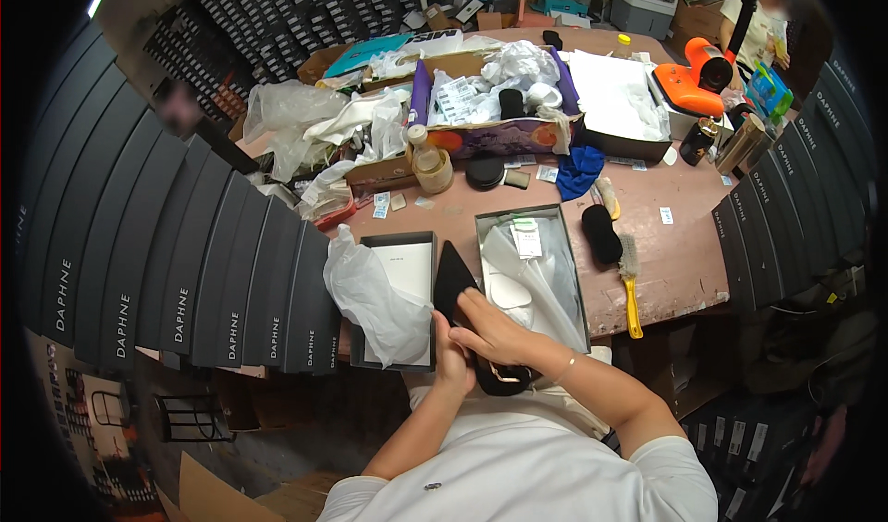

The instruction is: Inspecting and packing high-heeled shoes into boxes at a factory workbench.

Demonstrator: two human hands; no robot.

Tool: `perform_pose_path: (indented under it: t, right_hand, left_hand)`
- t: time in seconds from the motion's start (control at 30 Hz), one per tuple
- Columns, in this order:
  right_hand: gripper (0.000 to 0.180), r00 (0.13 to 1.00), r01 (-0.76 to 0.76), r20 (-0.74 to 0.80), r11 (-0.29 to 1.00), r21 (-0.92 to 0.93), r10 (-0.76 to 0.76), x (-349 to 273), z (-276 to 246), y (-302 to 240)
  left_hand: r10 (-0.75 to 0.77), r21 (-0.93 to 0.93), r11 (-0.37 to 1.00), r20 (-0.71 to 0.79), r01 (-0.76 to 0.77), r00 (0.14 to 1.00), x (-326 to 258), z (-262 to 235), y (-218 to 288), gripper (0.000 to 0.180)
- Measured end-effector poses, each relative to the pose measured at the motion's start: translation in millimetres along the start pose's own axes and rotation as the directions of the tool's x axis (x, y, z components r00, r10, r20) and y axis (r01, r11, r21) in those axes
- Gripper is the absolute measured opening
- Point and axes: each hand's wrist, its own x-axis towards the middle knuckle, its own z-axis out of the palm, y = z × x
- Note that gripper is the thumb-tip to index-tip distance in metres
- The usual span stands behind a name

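Note:
A black pointed-toe shoe (458,286) is held close to my body at the table's near edge, its toe pointing away over two open boxes. My left hand (450,360) grips it from the left side. My right hand (495,332) lies across the middle of the shoe, fingers curled over it; a thin bracelet is on that wrist. The shoe's heel end (504,379) shows a gold trim below my right hand. Just beyond, an open grey shoe box (532,277) holds white tissue and a clear bag. Left of it, a box lid (398,295) has a crumpled plastic bag (370,295) on it.
Stacks of black shoe boxes (185,272) rise on the left and on the right (786,217). The pinkish table (684,263) carries a yellow-handled brush (630,286), a black pad (601,233), a blue cloth (579,171), a bottle (430,161), paper-filled boxes and an orange appliance (700,78).

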Motion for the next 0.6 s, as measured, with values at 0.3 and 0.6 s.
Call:
perform_pose_path:
  t: [0.3,0.6]
  right_hand:
    - [0.07,0.999,0.028,0.019,0.997,-0.072,-0.026,29.9,5.2,-15.3]
    - [0.061,0.999,-0.014,0.053,0.959,0.282,-0.001,15.8,48.8,-1.2]
  left_hand:
    - [-0.017,0.159,0.987,0.034,0.012,0.999,-8.4,29.5,53.1,0.057]
    - [0.005,0.36,0.933,0.027,-0.014,1.0,25.8,12.1,75.6,0.031]
